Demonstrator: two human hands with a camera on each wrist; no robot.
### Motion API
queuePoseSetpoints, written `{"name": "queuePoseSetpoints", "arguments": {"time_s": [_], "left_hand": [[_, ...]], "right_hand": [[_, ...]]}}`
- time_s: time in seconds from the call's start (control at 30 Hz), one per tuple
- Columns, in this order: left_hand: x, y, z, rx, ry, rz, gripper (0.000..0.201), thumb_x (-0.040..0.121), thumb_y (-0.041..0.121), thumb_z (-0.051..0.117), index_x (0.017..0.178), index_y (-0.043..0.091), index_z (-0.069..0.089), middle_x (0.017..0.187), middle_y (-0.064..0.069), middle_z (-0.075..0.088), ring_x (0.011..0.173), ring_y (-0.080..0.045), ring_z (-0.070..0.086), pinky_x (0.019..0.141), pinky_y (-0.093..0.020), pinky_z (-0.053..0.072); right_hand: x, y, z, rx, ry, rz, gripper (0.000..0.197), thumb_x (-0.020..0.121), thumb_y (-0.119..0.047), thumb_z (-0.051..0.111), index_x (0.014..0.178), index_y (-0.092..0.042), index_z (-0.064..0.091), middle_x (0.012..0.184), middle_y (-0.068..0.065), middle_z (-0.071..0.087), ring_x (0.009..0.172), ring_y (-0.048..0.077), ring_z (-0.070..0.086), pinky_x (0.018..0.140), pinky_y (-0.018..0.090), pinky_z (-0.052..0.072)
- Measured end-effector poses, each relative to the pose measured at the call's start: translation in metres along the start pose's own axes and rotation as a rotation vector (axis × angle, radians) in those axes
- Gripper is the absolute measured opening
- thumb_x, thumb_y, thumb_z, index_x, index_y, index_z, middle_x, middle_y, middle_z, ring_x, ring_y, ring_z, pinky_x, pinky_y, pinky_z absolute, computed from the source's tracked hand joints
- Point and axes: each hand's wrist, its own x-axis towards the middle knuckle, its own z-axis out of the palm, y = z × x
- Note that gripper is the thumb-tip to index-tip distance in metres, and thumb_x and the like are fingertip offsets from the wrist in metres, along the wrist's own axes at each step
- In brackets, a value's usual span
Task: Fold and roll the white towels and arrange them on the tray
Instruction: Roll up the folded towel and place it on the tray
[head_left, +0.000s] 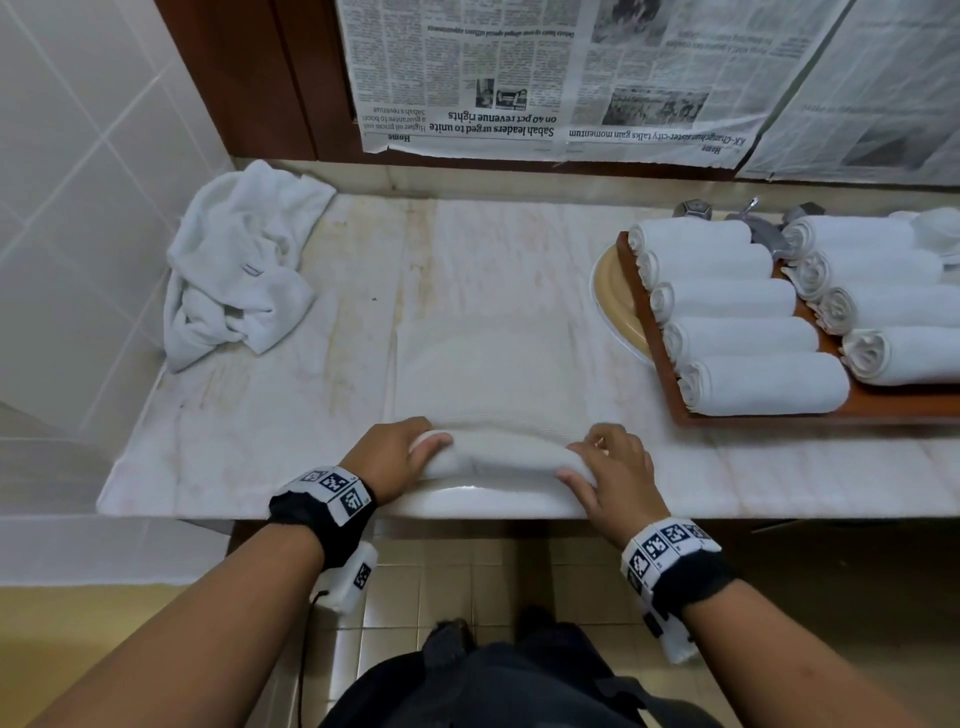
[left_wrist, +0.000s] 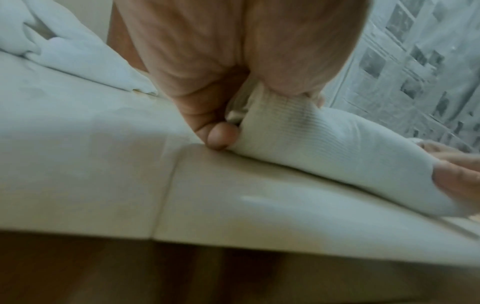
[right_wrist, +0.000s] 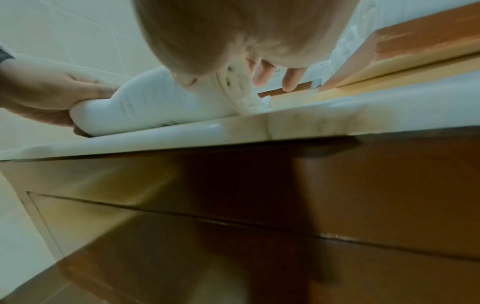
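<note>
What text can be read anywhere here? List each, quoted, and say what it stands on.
All on the upside-down newspaper on the wall:
"Sabah leaders urged to unite on 40 pct revenue rights"
"Home"
"KK-Changchun sister-city talks gain momentum", partly blurred
Body print: too small to read.
Wristband markers: black-and-white patterns, no words.

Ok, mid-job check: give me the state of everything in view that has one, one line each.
towel being rolled: near end rolled up, far part flat on the counter.
left hand: grips the roll's left end.
right hand: grips the roll's right end.
towel pile: crumpled, unfolded, at far left.
rolled towels: finished, lying in two rows on the tray.
tray: partly filled.
</note>
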Motion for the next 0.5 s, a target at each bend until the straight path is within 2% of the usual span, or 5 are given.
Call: {"name": "queuePoseSetpoints", "arguments": {"time_s": [0.1,0.2,0.3,0.37,0.5], "left_hand": [[0.0,-0.008,0.0,-0.039,0.044,-0.059,0.036,0.097,0.053,0.048,0.086,0.023,0.064,0.09,0.006,0.07,0.085,-0.013,0.062,0.077,-0.029,0.043],[-0.009,-0.009,0.001,-0.04,0.121,-0.102,0.032,0.097,0.051,0.051,0.085,0.025,0.064,0.099,0.005,0.071,0.09,-0.014,0.061,0.076,-0.022,0.039],[-0.018,-0.005,0.001,-0.061,0.209,-0.148,0.025,0.097,0.046,0.052,0.083,0.029,0.063,0.087,0.01,0.068,0.082,-0.01,0.059,0.068,-0.017,0.037],[-0.022,-0.003,0.003,-0.029,0.285,-0.178,0.022,0.098,0.041,0.052,0.084,0.024,0.059,0.083,0.008,0.062,0.079,-0.014,0.058,0.067,-0.022,0.038],[-0.027,0.008,0.011,0.315,0.426,0.035,0.024,0.094,0.037,0.045,0.095,0.017,0.057,0.096,-0.004,0.056,0.084,-0.027,0.054,0.072,-0.037,0.046]], "right_hand": [[0.01,-0.001,-0.007,0.008,-0.083,-0.007,0.067,0.089,-0.071,0.028,0.112,-0.023,0.068,0.125,-0.006,0.053,0.117,0.017,0.042,0.092,0.032,0.03],[0.021,-0.006,-0.018,0.013,-0.165,0.003,0.074,0.086,-0.076,0.018,0.102,-0.024,0.068,0.108,-0.008,0.061,0.101,0.015,0.053,0.09,0.035,0.037],[0.033,-0.017,-0.029,-0.013,-0.231,0.049,0.058,0.091,-0.069,0.024,0.09,-0.028,0.065,0.089,-0.012,0.06,0.086,0.013,0.057,0.091,0.037,0.038],[0.041,-0.022,-0.033,-0.001,-0.289,0.078,0.041,0.1,-0.057,0.034,0.081,-0.03,0.058,0.076,-0.012,0.058,0.074,0.013,0.056,0.09,0.036,0.036],[0.054,-0.027,-0.034,-0.066,-0.379,0.121,0.043,0.104,-0.051,0.031,0.074,-0.027,0.05,0.07,-0.005,0.059,0.069,0.016,0.055,0.085,0.037,0.037]]}}
